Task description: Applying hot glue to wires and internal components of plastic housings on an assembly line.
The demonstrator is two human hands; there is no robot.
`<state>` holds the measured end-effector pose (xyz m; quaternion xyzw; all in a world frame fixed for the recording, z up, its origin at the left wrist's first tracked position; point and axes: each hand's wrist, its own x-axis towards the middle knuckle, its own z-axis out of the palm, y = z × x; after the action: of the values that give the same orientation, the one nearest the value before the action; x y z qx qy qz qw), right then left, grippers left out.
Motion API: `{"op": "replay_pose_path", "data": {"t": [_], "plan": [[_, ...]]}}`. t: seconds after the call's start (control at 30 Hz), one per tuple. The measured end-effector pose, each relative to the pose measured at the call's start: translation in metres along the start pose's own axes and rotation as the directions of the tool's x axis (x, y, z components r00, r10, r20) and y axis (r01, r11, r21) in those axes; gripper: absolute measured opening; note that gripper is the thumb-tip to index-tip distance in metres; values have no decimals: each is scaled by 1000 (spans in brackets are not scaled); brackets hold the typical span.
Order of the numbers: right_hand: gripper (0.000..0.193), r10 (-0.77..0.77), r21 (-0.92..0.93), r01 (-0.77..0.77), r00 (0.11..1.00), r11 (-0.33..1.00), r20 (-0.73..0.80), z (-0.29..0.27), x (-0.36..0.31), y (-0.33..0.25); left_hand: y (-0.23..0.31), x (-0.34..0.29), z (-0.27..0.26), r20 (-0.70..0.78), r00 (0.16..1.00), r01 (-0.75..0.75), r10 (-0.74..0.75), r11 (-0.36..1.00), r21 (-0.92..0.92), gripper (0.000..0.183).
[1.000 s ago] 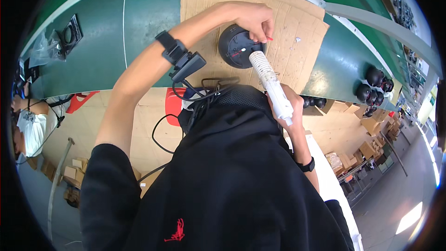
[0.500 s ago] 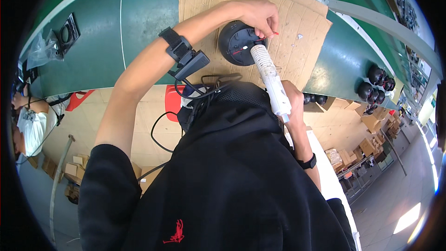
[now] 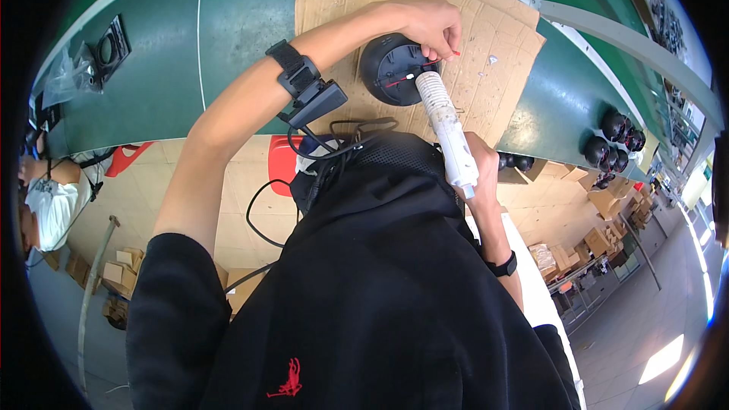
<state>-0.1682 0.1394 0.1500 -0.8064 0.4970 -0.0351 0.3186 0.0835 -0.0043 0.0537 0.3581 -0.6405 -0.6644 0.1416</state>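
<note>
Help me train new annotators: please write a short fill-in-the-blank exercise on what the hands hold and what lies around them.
1. The left hand pinches a thin ____ wire.
2. The right hand holds a ____ heat-gun-like tool.
3. The round black housing lies on a cardboard sheet atop a ____ bench.

Missing words: red; white; green.

My feed comes from the left head-worn fisheye, looking steeply down over the wearer's black shirt (image 3: 357,273), which sits closest. The green worktop (image 3: 159,76) lies farther off, its near edge crossing above mid-frame, its far edge bowing along the top.
</note>
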Motion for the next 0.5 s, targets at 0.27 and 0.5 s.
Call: {"op": "replay_pose_path", "data": {"t": [0.27,0.5], "plan": [[11,6,-13,-6,1000,1000,3,0,2,-1,-2,0,0,-5,1000,-6,6,1000,-16,15],[17,14,-30,-14,1000,999,-1,1,2,1,-4,-1,0,-22,1000,-9,8,1000,-17,15]]}}
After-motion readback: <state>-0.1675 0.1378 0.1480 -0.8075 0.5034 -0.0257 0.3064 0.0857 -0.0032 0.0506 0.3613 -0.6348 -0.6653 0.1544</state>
